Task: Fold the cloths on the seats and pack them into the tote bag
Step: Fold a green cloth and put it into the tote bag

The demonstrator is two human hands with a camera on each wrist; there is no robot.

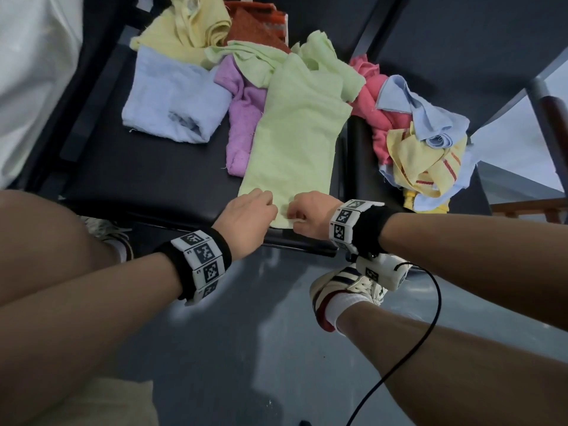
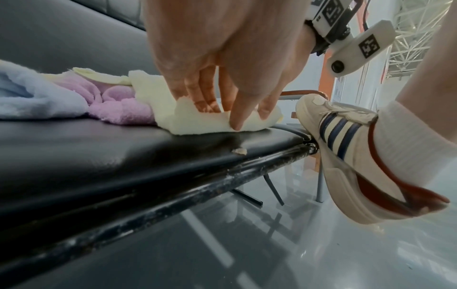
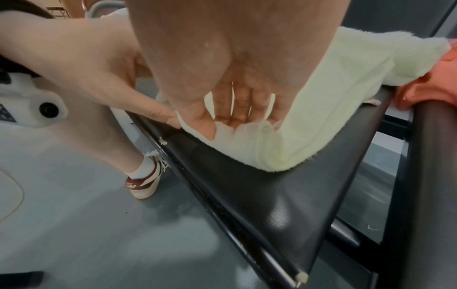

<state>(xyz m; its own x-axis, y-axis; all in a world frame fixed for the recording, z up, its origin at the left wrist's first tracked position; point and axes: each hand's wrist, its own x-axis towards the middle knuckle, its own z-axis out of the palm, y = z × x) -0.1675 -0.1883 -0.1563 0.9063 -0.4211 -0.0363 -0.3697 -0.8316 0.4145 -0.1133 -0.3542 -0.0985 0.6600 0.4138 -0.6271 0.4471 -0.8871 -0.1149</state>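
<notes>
Directly below the head camera, 2 bare hands meet at the near edge of a pale green cloth [image 1: 295, 133] laid out long and flat on a black padded seat [image 1: 147, 176]. The left hand [image 1: 246, 221] pinches the cloth's near left corner, fingers curled round the fabric. The right hand [image 1: 309, 216] grips the near edge just beside it, thumb under and fingers on top; the 2 hands almost touch. Both wrists wear black bands with white marker blocks.

Behind the green cloth lie a purple cloth [image 1: 242, 115], a light blue cloth [image 1: 172, 99] and a pale yellow cloth [image 1: 187, 26], with a rust-orange one [image 1: 255, 29] at the back. On the next seat to the right is a heap of pink, blue and red-striped yellow cloths [image 1: 421, 142]. A sneaker [image 1: 347, 287] rests on the grey floor.
</notes>
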